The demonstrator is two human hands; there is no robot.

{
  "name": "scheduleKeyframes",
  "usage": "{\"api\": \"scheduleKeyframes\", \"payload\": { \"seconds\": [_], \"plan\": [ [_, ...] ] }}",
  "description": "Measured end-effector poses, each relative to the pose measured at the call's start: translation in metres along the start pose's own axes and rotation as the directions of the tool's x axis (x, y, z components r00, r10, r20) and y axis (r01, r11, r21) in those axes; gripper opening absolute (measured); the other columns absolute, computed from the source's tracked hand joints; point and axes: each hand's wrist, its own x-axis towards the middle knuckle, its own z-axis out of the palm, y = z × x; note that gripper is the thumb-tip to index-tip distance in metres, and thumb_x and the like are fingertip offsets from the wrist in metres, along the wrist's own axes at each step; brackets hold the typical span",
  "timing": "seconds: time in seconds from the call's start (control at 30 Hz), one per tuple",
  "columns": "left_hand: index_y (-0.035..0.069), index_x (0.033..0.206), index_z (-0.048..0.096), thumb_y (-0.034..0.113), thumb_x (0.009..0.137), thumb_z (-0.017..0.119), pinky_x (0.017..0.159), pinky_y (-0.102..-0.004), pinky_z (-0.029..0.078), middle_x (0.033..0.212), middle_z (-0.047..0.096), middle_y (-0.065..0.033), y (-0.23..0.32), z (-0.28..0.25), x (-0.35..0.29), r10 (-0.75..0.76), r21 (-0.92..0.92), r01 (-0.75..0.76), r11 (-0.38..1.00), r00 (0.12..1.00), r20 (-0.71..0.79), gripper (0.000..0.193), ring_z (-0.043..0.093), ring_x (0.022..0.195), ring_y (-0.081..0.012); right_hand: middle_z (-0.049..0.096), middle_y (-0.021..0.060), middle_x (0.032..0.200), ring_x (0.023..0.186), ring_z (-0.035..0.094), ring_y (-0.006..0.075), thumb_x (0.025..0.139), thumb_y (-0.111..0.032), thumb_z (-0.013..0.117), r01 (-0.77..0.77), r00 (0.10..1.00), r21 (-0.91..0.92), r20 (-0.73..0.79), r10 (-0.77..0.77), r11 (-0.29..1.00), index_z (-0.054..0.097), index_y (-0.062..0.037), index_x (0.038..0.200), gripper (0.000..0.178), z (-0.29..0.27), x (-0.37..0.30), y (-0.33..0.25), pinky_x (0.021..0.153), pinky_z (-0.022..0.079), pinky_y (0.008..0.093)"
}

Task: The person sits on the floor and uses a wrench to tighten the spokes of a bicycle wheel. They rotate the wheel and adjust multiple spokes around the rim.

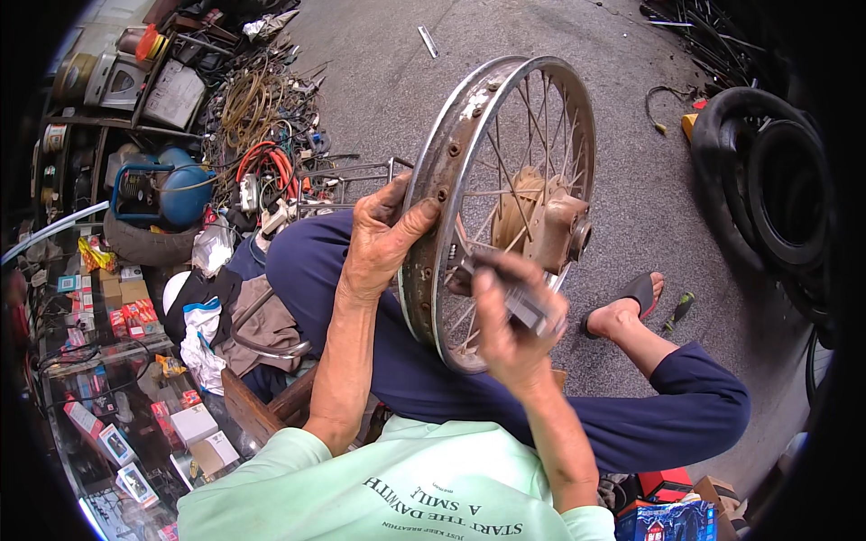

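Observation:
A worn spoked wheel (417,270), without a tyre, stands upright against my bent leg. Rust and flaking patches mark its metal rim, and a brown, dirty hub (561,225) sits at its centre. My left hand (383,230) grips the rim's near-left side, thumb on the outer channel and fingers curled round behind it. In front of the spokes, low on the wheel, my right hand (519,338) is closed round a dark, blocky metal tool (526,308). Motion blurs that hand and the tool, whose exact kind I cannot make out.
Left of me are a glass case (144,361) with small boxes, a blue tank-like machine (185,185) and tangled cables (253,104). Black tyres (713,171) stand at the right. A green-and-black handled object (679,311) lies near my sandalled foot (622,311); a metal strip (428,41) lies farther off.

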Motion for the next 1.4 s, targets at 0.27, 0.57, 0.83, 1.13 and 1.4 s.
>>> {"api": "scheduleKeyframes", "payload": {
  "seconds": [0.27,0.57,0.83,1.13,1.4],
  "plan": [
    [-0.001,0.114,0.067,0.015,0.092,0.071,0.079,-0.0219,0.049,0.100,0.069,-0.0017,0.011,0.010,0.000,0.047,0.058,-0.047,0.997,0.999,0.001,0.028,0.060,0.088,-0.0062,0.064,0.0072,0.062,0.044,0.057,0.0106,0.092,-0.015,0.061,-0.545,0.822,0.074,0.247,0.514,0.835,0.065,0.0052,0.087,0.021,-0.018,0.097,-0.014,0.038,0.045,0.0223],
    [-0.003,0.112,0.064,0.017,0.093,0.068,0.069,-0.0324,0.058,0.087,0.071,-0.0112,0.011,0.011,-0.002,0.033,-0.019,-0.033,0.999,0.999,0.006,0.029,0.069,0.072,-0.0172,0.064,0.0140,0.078,0.054,0.063,0.0161,0.097,-0.018,0.050,-0.214,0.942,0.079,-0.246,0.227,0.974,0.054,0.0051,0.103,0.024,-0.046,0.032,-0.018,0.043,0.048,0.0239],
    [-0.001,0.110,0.067,0.015,0.090,0.070,0.082,-0.0349,0.059,0.096,0.072,-0.0138,0.012,0.010,0.005,-0.054,-0.120,0.061,0.991,0.997,0.059,0.026,0.071,0.088,-0.0200,0.070,0.0151,0.078,0.067,0.072,0.0244,0.088,-0.001,0.062,0.051,0.996,-0.077,0.079,-0.045,0.996,0.061,0.0051,0.103,0.016,-0.039,-0.040,-0.016,0.056,0.056,0.0305],
    [-0.002,0.110,0.066,0.016,0.091,0.070,0.081,-0.0342,0.060,0.093,0.071,-0.0120,0.006,0.009,0.003,-0.012,-0.070,0.012,0.997,1.000,-0.009,0.026,0.071,0.086,-0.0196,0.071,0.0191,0.091,0.072,0.071,0.0259,0.080,0.006,0.065,0.231,0.964,-0.119,0.164,-0.210,0.966,0.063,0.0030,0.113,0.033,-0.020,-0.042,-0.008,0.058,0.057,0.0323],
    [-0.001,0.108,0.065,0.015,0.091,0.070,0.068,-0.0279,0.054,0.083,0.068,-0.0059,0.004,0.005,0.001,-0.020,-0.049,0.017,0.999,0.998,-0.067,0.024,0.064,0.073,-0.0125,0.070,0.0217,0.097,0.078,0.072,0.0279,0.078,0.009,0.065,0.199,0.963,-0.061,0.195,-0.184,0.978,0.062,0.0043,0.115,0.037,-0.018,-0.050,0.005,0.064,0.058,0.0330]
  ]
}}
